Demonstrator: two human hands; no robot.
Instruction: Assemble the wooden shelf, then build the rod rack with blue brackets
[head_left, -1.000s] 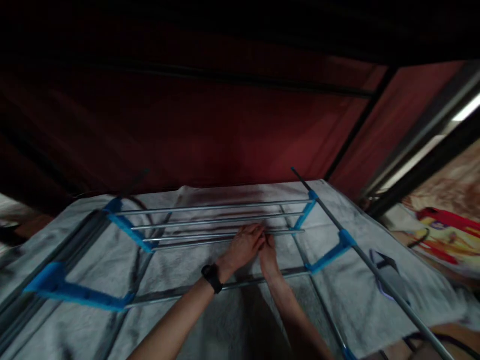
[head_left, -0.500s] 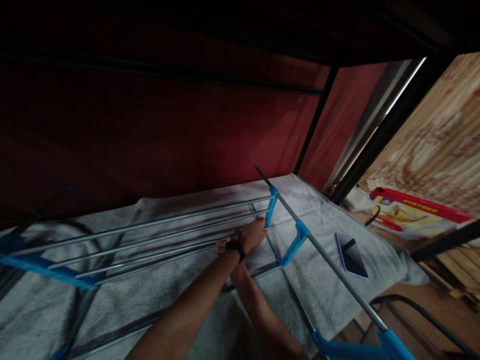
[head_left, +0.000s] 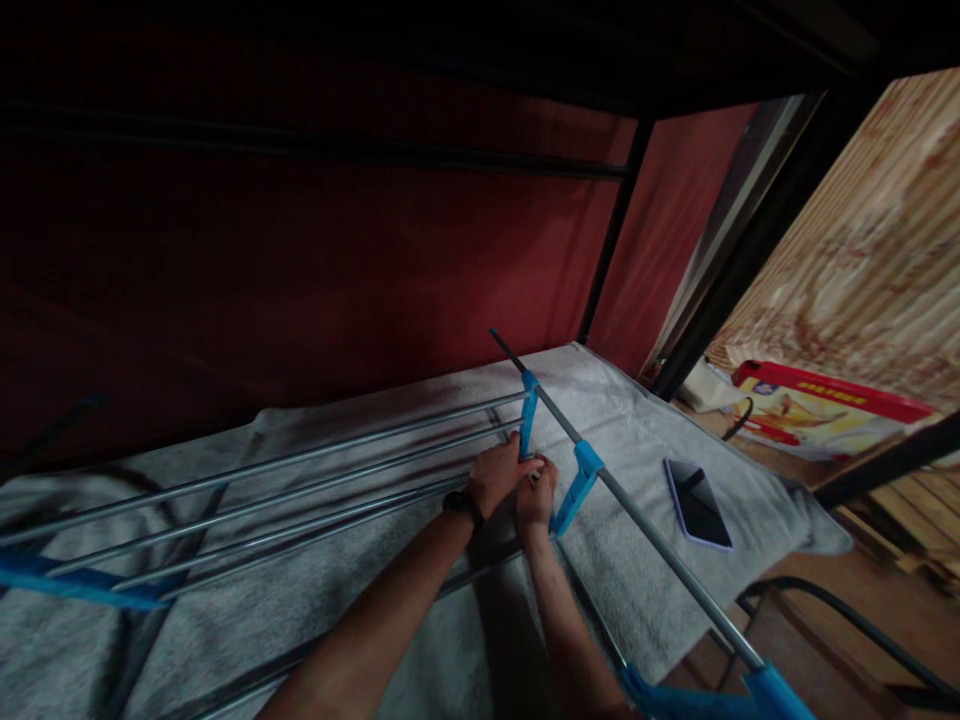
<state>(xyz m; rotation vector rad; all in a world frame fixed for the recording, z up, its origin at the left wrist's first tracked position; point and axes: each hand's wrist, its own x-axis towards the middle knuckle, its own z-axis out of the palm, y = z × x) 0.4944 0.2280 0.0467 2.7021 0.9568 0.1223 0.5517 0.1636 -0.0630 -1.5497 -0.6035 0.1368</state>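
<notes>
A drying rack of thin metal rods (head_left: 300,458) and blue plastic end pieces stands on a grey blanket (head_left: 630,520). My left hand (head_left: 495,474), with a black band on its wrist, is closed around the lower end of the blue bracket (head_left: 529,412) at the rack's right side. Right beside it, my right hand (head_left: 537,495) is curled, its fingertips meeting my left thumb near the rod ends. What its fingers hold is hidden. A second blue arm (head_left: 577,492) hangs from the long side rail (head_left: 652,530), just right of my right hand.
A phone (head_left: 699,505) lies on the blanket to the right. A red and yellow box (head_left: 825,410) is beyond the blanket's edge. Dark bed-frame posts (head_left: 611,240) and a red curtain (head_left: 375,280) close off the back. A curved dark tube (head_left: 840,605) is at lower right.
My right hand has moved from behind my left wrist, by the lower rods, rightward and up to the bracket. My left hand stays at the bracket. The view has shifted slightly.
</notes>
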